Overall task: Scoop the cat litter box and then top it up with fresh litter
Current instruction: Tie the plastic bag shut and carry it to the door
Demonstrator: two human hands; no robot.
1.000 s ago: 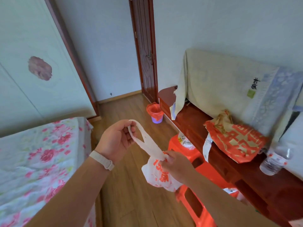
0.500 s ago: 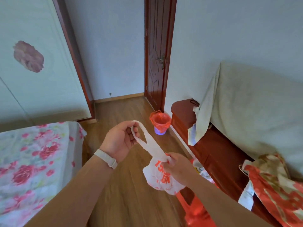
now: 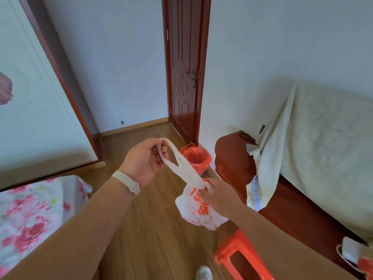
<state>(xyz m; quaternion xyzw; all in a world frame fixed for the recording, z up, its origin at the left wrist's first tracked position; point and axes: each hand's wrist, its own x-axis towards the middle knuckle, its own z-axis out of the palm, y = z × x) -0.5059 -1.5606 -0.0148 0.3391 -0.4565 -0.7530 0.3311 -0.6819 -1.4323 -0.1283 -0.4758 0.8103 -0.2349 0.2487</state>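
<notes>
as both hands stretch it, crinkly plastic bag [image 3: 198,211] (orange print)

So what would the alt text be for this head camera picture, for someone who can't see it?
Two bare hands stretch a white plastic bag with red print: the left hand holds its handles, the right hand pinches its neck. Beyond them, a red-lined bin stands on the wooden floor by a closed dark red door.

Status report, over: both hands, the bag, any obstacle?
Left hand holds bag handles. Right hand pinches bag neck. Red-lined bin ahead; red stool near feet.
</notes>
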